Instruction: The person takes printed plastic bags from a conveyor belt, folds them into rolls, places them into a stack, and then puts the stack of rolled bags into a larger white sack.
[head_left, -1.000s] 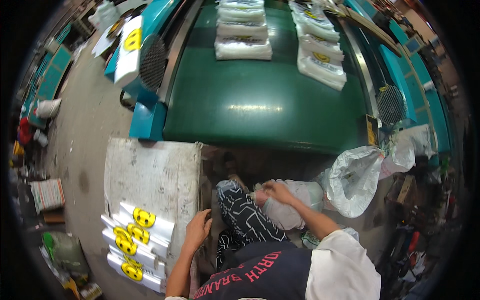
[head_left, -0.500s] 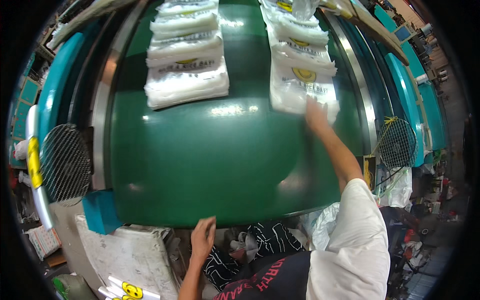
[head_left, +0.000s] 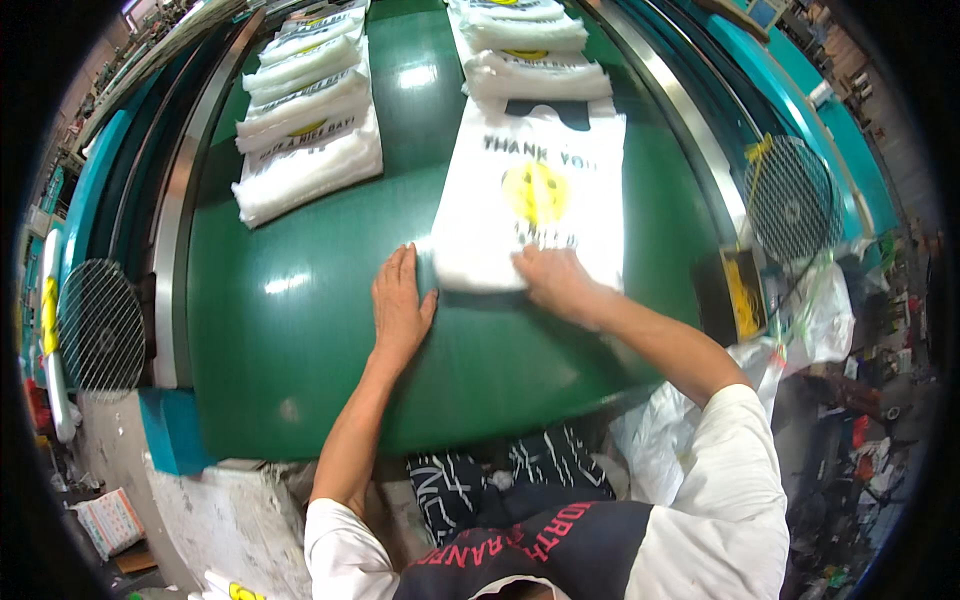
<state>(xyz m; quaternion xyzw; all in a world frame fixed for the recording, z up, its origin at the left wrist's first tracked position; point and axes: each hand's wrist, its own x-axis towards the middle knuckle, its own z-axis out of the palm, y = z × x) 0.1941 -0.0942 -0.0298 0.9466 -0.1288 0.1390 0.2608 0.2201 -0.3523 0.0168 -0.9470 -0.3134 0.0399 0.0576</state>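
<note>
White plastic shopping bags (head_left: 475, 225), printed with a yellow smiling face and dark lettering, lie spread flat on the right side of the green conveyor belt (head_left: 320, 370). At their near edge my right hand (head_left: 560, 283), slightly blurred, has its fingers curled closed on the plastic. My left hand (head_left: 400, 300) rests on the belt just left of the bags. Its fingers are stretched out and the thumb is apart, with nothing held. Whether the spread piece is one bag or a thin stack, I cannot tell.
Overlapping folded bags (head_left: 310, 165) form a row at the far left. Another row of folded bags (head_left: 535, 75) continues behind the spread ones. Metal rails (head_left: 185, 250) border the belt. Round wire-guarded fans (head_left: 103, 328) flank it. Crumpled clear plastic (head_left: 665, 440) hangs at the near right.
My right hand has come nearer with the front bags, which now lie spread out flat. My left hand has moved from the belt's near edge up onto the belt. The view has shifted.
</note>
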